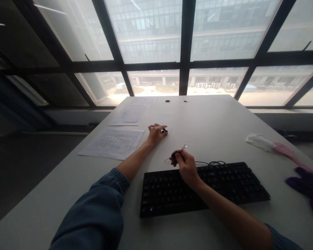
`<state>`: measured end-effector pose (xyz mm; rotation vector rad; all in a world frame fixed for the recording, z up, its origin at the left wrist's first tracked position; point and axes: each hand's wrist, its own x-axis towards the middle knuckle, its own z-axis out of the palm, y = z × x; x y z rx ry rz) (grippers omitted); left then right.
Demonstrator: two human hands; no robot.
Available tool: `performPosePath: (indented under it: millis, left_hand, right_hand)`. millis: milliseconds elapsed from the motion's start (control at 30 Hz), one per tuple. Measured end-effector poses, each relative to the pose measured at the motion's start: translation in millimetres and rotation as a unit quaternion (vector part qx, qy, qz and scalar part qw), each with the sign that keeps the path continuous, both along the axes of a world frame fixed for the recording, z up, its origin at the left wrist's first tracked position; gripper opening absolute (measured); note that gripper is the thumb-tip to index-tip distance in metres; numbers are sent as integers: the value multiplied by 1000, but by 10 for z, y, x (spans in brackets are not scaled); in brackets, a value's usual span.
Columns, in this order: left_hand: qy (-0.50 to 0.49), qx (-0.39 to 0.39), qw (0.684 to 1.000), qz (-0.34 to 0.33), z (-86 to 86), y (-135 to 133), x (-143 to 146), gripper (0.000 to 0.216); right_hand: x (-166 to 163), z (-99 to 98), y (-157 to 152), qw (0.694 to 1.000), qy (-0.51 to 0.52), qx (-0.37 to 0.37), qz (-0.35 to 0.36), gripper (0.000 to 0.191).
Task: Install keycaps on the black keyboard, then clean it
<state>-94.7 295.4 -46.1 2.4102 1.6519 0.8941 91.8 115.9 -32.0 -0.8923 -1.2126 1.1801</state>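
My left hand [155, 133] reaches out over the white desk, its fingers bent around small black pieces [164, 132] that look like keycaps. How many are in its grip cannot be made out. Closer to me, my right hand [185, 165] is closed around a keycap puller [176, 154]. The puller has a dark handle, with wire ends poking out on both sides of the fist. Below that hand lies a black keyboard [169, 194], partly covered by my right hand and forearm. Its thin cable [216, 162] curls behind it.
Printed paper sheets [114, 143] lie along the left side of the desk [211, 128]. On the right are a white and pink cloth-like item [281, 147] and a dark purple one [304, 182]. Two round spots [167, 101] sit near the far edge, before large windows [151, 31].
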Motion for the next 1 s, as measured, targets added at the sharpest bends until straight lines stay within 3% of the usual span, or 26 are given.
performPosePath:
  millis: [467, 633, 1000]
  left_hand:
    - [3, 3, 1000, 22, -26, 19, -117, 46]
    - [-5, -8, 1000, 0, -37, 39, -96, 43]
    - [-21, -26, 999, -15, -55, 49, -80, 61]
  right_hand:
    - [-8, 21, -4, 1000, 4, -1, 4, 26]
    - [-6, 20, -7, 1000, -1, 2, 7, 25]
    - [3, 50, -21, 1000, -11, 3, 13, 25]
